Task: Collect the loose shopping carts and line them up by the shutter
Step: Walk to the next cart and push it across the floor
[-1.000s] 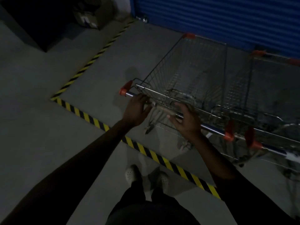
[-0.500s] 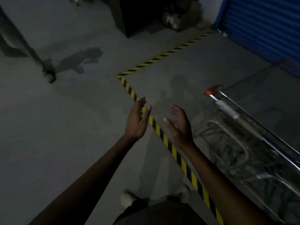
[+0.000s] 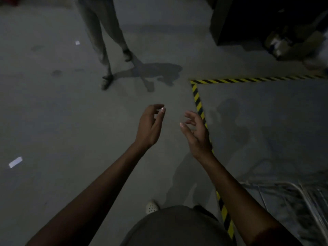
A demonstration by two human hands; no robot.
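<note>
Both hands hover empty over a dim concrete floor (image 3: 71, 121), the left hand (image 3: 150, 126) and right hand (image 3: 197, 134) close together, fingers loosely curled and gripping nothing. The wire shopping cart (image 3: 305, 197) sits at the lower right corner of the floor, inside the yellow-and-black striped tape (image 3: 198, 103), behind and to the right of the right hand and well apart from it. A second person's legs (image 3: 103, 32) stand at the far edge.
</note>
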